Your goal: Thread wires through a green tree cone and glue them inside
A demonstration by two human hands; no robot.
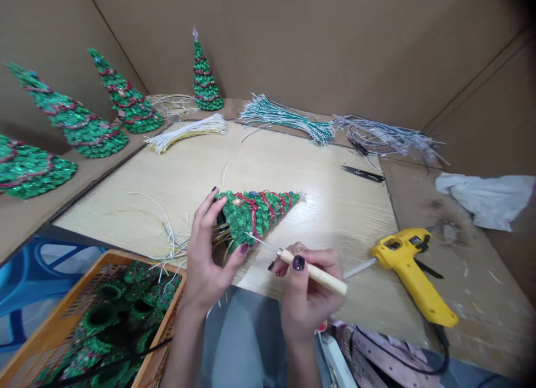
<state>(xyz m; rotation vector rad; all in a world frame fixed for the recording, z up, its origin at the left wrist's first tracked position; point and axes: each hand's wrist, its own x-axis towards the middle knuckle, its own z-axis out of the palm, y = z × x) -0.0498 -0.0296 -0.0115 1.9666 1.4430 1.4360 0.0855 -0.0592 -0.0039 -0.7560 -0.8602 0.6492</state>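
A small green Christmas tree with red garlands (268,207) lies on its side over the table, its pale star tip to the right. My left hand (208,259) grips the tree round its base, thumb on the near side and fingers on the far side. In my right hand (310,282) is an awl (322,277), held by its light wooden handle. The awl's thin metal tip meets the tree's near side; how deep it goes, I cannot tell. Thin white and yellow wires (171,240) spread out from beside the tree's base.
Upright trees (207,81) line the back and left edges. Wire bundles (288,120) lie along the back, near black thread snips (362,173). A yellow hot glue gun (412,271) rests at right, by white plastic (488,198). An orange crate (113,258) of trees stands lower left.
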